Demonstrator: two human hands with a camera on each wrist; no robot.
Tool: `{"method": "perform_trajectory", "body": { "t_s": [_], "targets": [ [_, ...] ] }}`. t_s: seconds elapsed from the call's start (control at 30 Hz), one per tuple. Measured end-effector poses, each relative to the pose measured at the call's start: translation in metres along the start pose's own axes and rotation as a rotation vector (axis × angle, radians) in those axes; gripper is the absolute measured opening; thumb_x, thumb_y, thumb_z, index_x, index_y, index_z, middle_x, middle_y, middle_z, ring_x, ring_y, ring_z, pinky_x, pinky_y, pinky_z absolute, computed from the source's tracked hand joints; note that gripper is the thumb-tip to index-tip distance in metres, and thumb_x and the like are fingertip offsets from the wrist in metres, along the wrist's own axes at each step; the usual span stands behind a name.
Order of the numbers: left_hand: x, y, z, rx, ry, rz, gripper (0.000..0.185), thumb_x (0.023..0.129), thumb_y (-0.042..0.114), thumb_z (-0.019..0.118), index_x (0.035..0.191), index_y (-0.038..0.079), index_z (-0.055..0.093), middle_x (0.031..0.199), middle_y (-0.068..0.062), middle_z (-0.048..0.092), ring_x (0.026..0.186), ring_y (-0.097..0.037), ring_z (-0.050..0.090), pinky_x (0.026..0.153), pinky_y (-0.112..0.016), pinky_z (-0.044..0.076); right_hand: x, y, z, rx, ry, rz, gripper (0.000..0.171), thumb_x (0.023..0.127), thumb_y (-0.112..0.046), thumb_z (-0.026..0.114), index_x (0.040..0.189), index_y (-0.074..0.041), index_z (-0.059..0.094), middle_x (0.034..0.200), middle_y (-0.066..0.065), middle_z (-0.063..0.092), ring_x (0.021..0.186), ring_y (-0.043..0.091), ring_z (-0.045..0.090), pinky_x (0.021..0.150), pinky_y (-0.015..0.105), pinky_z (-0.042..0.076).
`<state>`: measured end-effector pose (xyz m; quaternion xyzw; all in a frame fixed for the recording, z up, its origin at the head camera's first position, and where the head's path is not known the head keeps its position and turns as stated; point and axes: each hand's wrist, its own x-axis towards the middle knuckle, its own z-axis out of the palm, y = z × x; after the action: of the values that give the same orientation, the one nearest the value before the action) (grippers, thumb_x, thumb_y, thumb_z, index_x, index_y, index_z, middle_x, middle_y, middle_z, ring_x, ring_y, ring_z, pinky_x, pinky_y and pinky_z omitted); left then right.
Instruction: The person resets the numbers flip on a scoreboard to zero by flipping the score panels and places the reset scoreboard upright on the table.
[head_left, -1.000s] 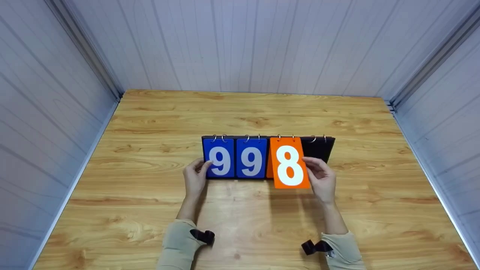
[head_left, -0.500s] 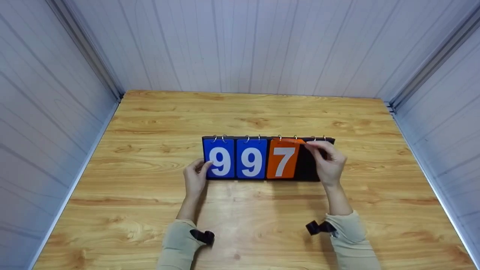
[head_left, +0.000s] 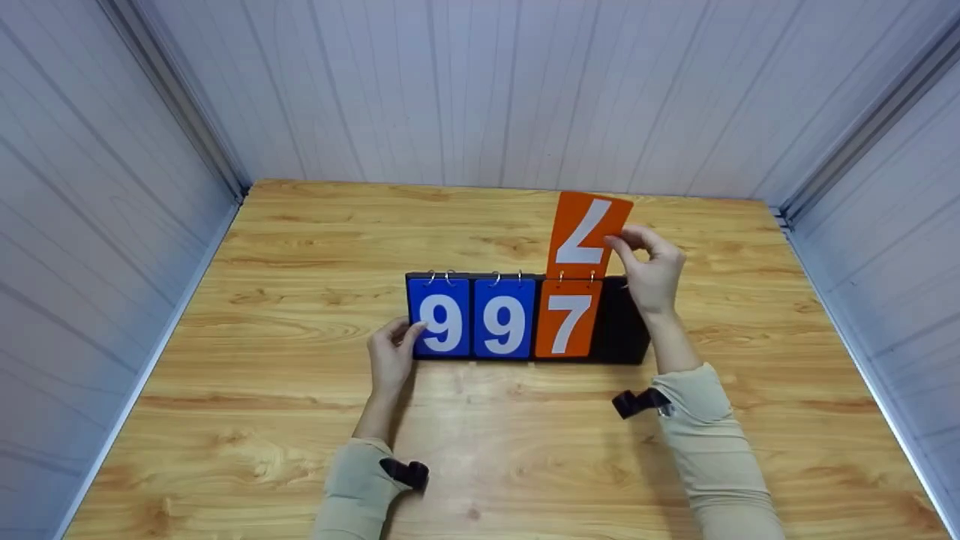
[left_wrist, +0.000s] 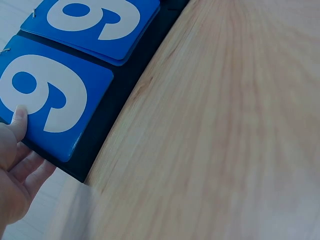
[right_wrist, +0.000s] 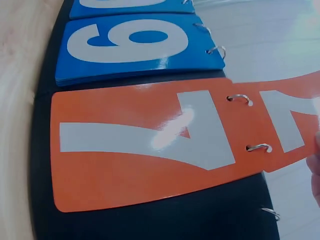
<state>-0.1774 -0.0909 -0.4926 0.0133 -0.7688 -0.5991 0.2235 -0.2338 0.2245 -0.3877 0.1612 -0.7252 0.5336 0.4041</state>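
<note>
Upright, orange card (head_left: 589, 232) in right hand (head_left: 651, 268)

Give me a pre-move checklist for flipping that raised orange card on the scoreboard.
1. Right hand pinches the raised orange card by its edge: ok.
2. Card threaded on both rings: ok.
3. Left hand steadies the scoreboard at its left end, thumb on the blue 9 card: ok.
4. Front orange 7 card lies flat: ok.
5. Space behind the board for the card to drop: cannot tell.
6. Rightmost slot shows a digit: not ok, bare black.
</note>
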Motion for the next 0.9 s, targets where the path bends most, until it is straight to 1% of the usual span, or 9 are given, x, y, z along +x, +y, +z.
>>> {"method": "perform_trajectory", "body": {
  "t_s": [0.03,0.13,0.2,0.33,0.47,0.6,0.67,0.77,0.9],
  "targets": [
    [-0.001,0.005,-0.001,0.000,0.000,-0.003,0.013,0.078,-0.001,0.065,0.082,-0.012,0.063,0.076,-0.022,0.064,0.071,-0.029,0.061,0.064,-0.025,0.050,0.002,0.006,0.001,-0.012,-0.009,0.018,0.010,0.069,0.007,0.071,0.076,0.010,0.064,0.070,0.020,0.063,0.061,0.007,0.054,0.061,0.017,0.044],
    [-0.001,0.005,0.000,0.017,0.001,-0.006,0.012,0.078,-0.001,0.065,0.082,-0.013,0.063,0.076,-0.022,0.064,0.071,-0.029,0.061,0.064,-0.024,0.050,0.005,0.024,0.005,-0.057,-0.040,0.073,0.014,0.071,-0.002,0.072,0.081,0.007,0.066,0.073,0.017,0.065,0.062,0.005,0.054,0.061,0.016,0.044],
    [0.001,-0.004,0.001,0.005,0.001,-0.004,0.012,0.077,-0.001,0.065,0.082,-0.012,0.064,0.075,-0.023,0.064,0.071,-0.030,0.062,0.065,-0.028,0.051,0.007,0.030,0.007,-0.087,-0.073,0.114,0.019,0.073,-0.007,0.072,0.086,0.006,0.066,0.075,0.015,0.065,0.063,0.002,0.055,0.061,0.016,0.044],
    [0.004,-0.024,0.003,-0.017,0.001,0.013,0.013,0.077,0.002,0.067,0.081,-0.010,0.065,0.075,-0.021,0.064,0.071,-0.029,0.062,0.066,-0.033,0.051,0.008,0.035,0.009,-0.107,-0.160,0.202,0.029,0.076,-0.009,0.070,0.100,0.006,0.063,0.078,0.016,0.065,0.064,0.001,0.055,0.062,0.016,0.045],
    [0.006,-0.033,0.004,-0.001,0.007,0.016,0.014,0.077,0.006,0.068,0.081,-0.007,0.066,0.075,-0.017,0.065,0.070,-0.024,0.062,0.066,-0.029,0.051,0.006,0.037,0.008,-0.125,-0.257,0.277,0.033,0.079,-0.008,0.067,0.108,0.006,0.059,0.084,0.017,0.065,0.069,0.010,0.058,0.064,0.017,0.047],
    [0.006,-0.033,0.004,0.000,0.007,0.012,0.015,0.077,0.008,0.068,0.082,-0.006,0.066,0.075,-0.015,0.066,0.070,-0.021,0.062,0.065,-0.026,0.051,0.004,0.037,0.005,-0.172,-0.354,0.306,0.031,0.081,-0.010,0.064,0.108,0.005,0.060,0.091,0.017,0.064,0.079,0.021,0.060,0.070,0.023,0.048],
    [0.006,-0.033,0.004,0.000,0.006,0.012,0.015,0.077,0.008,0.068,0.082,-0.006,0.066,0.076,-0.015,0.066,0.070,-0.020,0.062,0.065,-0.025,0.050,0.003,0.036,0.004,-0.186,-0.384,0.319,0.031,0.082,-0.010,0.064,0.108,0.005,0.060,0.094,0.018,0.064,0.082,0.024,0.060,0.071,0.025,0.048],
    [0.007,-0.032,0.004,0.002,0.008,0.011,0.014,0.077,0.008,0.068,0.081,-0.006,0.066,0.075,-0.015,0.065,0.069,-0.020,0.062,0.064,-0.025,0.050,-0.001,0.034,0.002,-0.190,-0.386,0.323,0.029,0.081,-0.011,0.065,0.106,0.005,0.061,0.095,0.018,0.064,0.082,0.025,0.061,0.070,0.023,0.048],
    [0.007,-0.032,0.004,0.010,0.010,0.009,0.015,0.077,0.008,0.068,0.081,-0.006,0.066,0.075,-0.015,0.066,0.068,-0.019,0.062,0.063,-0.022,0.050,-0.009,0.030,-0.002,-0.166,-0.316,0.300,0.025,0.080,-0.008,0.066,0.101,0.004,0.064,0.093,0.018,0.064,0.078,0.024,0.061,0.066,0.016,0.047]
  ]
}}
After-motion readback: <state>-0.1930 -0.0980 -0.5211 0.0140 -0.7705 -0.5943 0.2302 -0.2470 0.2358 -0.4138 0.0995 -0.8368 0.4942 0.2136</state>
